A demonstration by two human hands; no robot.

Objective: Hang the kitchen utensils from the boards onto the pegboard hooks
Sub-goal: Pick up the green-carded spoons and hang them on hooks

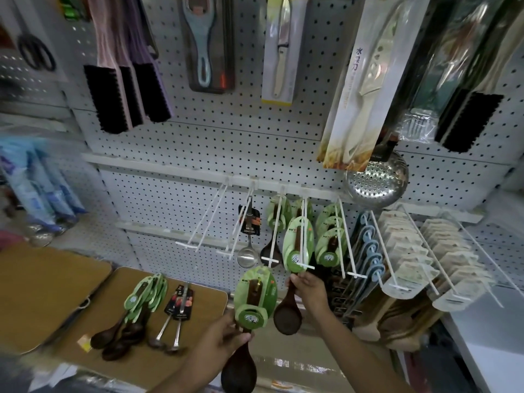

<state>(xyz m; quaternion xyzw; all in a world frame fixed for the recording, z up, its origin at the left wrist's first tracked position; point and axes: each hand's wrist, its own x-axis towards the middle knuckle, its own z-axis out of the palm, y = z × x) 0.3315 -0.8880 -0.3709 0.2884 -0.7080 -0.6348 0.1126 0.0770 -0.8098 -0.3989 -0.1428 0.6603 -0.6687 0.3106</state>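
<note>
1. The right hand (307, 289) grips a spoon (287, 307) whose card is on the hook (304, 236), handle up.
2. The left hand (226, 331) grips a second spoon (246, 321), upright, just left of and below that hook.
3. More spoons (127, 321) lie on the board (198, 321).

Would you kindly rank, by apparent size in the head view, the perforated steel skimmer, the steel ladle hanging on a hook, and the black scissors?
1. perforated steel skimmer, clearly largest.
2-3. black scissors and steel ladle look alike; scissors blurred at the frame's edge, so unranked.
</note>
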